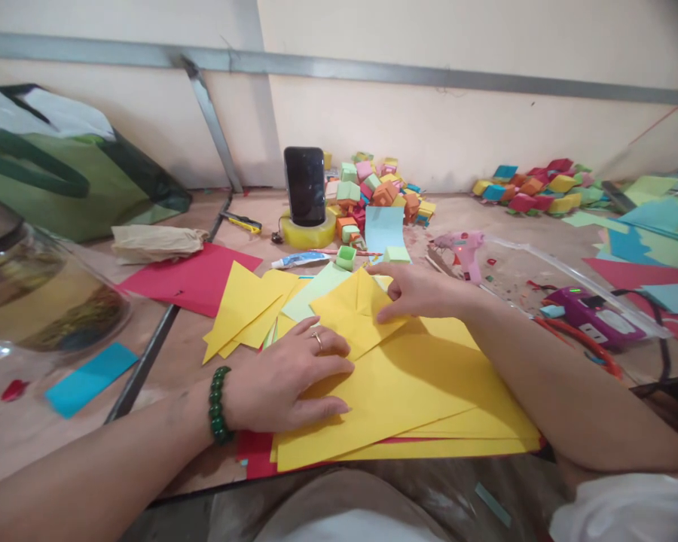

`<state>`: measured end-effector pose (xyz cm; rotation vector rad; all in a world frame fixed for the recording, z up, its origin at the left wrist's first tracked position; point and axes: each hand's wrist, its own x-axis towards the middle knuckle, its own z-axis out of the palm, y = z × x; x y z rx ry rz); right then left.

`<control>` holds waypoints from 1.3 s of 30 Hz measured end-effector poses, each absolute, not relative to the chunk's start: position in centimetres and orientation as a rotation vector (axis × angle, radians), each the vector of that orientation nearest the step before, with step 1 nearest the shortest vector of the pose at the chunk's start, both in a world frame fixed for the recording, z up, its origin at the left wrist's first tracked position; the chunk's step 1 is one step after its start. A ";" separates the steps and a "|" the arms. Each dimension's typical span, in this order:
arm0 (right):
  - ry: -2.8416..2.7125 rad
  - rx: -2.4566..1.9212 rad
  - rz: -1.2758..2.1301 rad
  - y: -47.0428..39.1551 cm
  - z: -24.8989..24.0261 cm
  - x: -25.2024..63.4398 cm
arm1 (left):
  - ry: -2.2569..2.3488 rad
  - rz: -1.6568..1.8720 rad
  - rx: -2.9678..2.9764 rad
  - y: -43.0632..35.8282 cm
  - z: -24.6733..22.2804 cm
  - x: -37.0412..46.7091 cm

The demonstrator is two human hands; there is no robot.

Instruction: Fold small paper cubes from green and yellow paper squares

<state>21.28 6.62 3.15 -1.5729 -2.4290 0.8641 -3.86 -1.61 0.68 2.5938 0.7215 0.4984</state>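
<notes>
A stack of yellow paper sheets point(423, 384) lies at the table's front edge, with red showing beneath. On it rests a smaller folded yellow paper point(353, 305) with creases meeting near its middle. My left hand point(294, 373), wearing a ring and a green bead bracelet, lies flat with fingers spread, its fingertips by the folded paper's lower left edge. With thumb and curled fingers, my right hand point(415, 292) grips that paper's right corner; part of the flap is hidden by the fingers. Folded yellow pieces point(248, 305) and a pale green sheet point(313, 290) lie to the left.
A phone point(305, 187) stands in a tape roll point(308, 232) behind the papers. Piles of small paper boxes point(381, 188) sit by the wall. At right are a pink glue gun point(463, 252) and a purple power strip point(596, 320); a large jar point(45, 293) stands left.
</notes>
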 end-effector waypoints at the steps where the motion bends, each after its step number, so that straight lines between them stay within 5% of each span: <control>1: -2.386 -1.515 0.910 6.6 3.5 21.6 | 0.786 0.637 2.531 -1.5 0.6 -3.9; 7: -2.013 -0.906 1.435 6.1 4.6 21.1 | 1.148 1.404 1.642 0.7 -0.2 -4.6; 16: -1.814 -0.757 1.692 3.5 3.0 17.6 | 0.861 0.905 1.142 -0.8 0.9 -3.7; 21: -1.732 -0.822 1.629 3.1 2.0 17.1 | 0.916 0.940 1.048 -0.7 0.5 -3.8; 26: -1.795 -0.839 1.178 3.9 1.7 18.3 | 0.919 1.044 0.933 -0.1 0.9 -3.9; 39: -1.946 -0.721 1.146 4.0 2.4 18.1 | 0.795 1.233 0.981 -0.4 1.9 -3.8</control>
